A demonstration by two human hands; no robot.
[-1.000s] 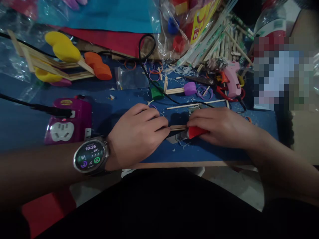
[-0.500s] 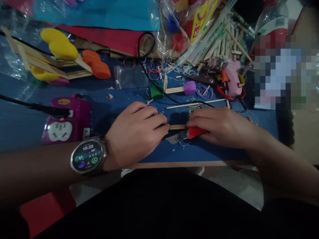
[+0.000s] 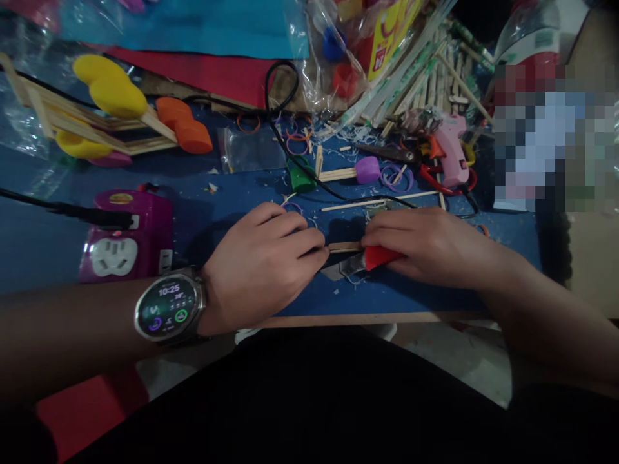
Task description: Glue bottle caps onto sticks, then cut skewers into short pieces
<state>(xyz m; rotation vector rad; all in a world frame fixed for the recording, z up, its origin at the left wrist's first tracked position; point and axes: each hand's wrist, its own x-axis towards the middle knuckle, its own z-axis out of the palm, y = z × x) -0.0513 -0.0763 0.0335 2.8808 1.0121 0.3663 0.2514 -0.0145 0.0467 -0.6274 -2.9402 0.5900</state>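
Note:
A short wooden stick (image 3: 345, 247) lies level between my two hands, close above the blue table. My left hand (image 3: 268, 261), with a watch on its wrist, pinches the stick's left end. The fingers of my right hand (image 3: 416, 241) are closed on its right end. Under my right fingers is a red-handled cutter (image 3: 380, 257), its blade pointing left below the stick; whether that hand grips it or rests on it is unclear. A longer thin stick (image 3: 377, 202) lies just beyond my hands.
Behind lie a purple-capped stick bundle (image 3: 367, 170), a green cap (image 3: 302, 175), scissors (image 3: 387, 153) and a pink glue gun (image 3: 452, 151). A purple power socket (image 3: 126, 235) stands left. The table's front edge (image 3: 367, 318) runs near me. A black cable crosses the middle.
My left hand has shifted very slightly down, still pinching the stick. My right hand and the cutter look unmoved.

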